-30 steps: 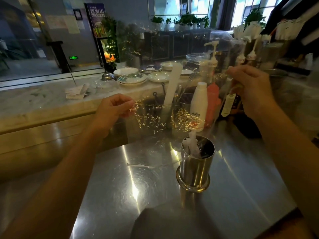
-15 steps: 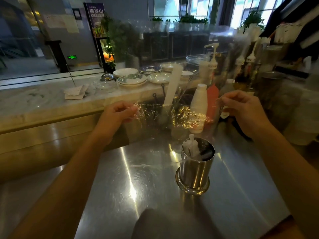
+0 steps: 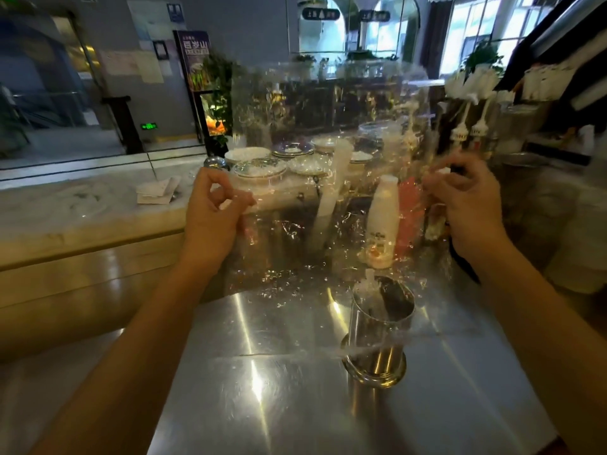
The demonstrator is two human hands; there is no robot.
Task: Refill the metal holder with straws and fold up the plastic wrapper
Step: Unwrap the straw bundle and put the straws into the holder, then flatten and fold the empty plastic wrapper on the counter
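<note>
The steel desk [image 3: 295, 405] fills the lower view, kept bare near the person, probably to give room for folding. Above it the clear plastic wrapper [image 3: 328, 205] is stretched upright as a broad sheet between both hands, seemingly so its edges can be lined up for a fold; its lower edge hangs in front of the metal holder [image 3: 377, 343], which stands on the desk to the right. The left hand [image 3: 213, 218] pinches the wrapper's left edge, fingers [image 3: 241, 201] closed on the film. The right hand [image 3: 466, 205] grips the right edge likewise, fingers clamped on it. A few wrapped straws [image 3: 369, 287] lean inside the holder, which looks only partly filled.
</note>
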